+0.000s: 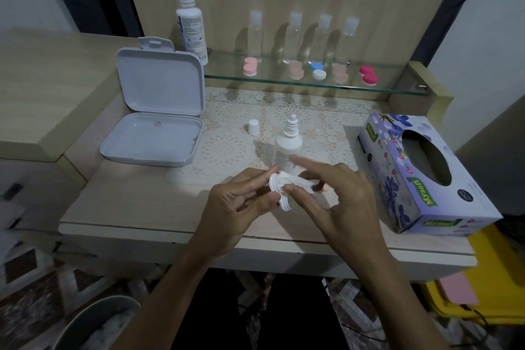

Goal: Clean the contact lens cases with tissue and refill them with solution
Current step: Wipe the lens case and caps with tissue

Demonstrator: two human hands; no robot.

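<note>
Both our hands work over the table [136, 207]: left hand [235, 204] grips the white lens case [279, 193], right hand [338, 193] pinches tissue [298, 180] into one well, mid-wipe; next, we judge, comes refilling from the uncapped solution bottle [287, 148] just behind, its cap [253, 126] alongside

Lens case [279, 193] mostly hidden between left hand [241, 204] and right hand [338, 199]; only ribbed white rims show. Tissue [295, 183] wad partly covered by right fingers (motion-blurred). Small bottle [287, 148] lower half behind hands, label unreadable. Grey bin [93, 324] cut off at bottom edge.
</note>
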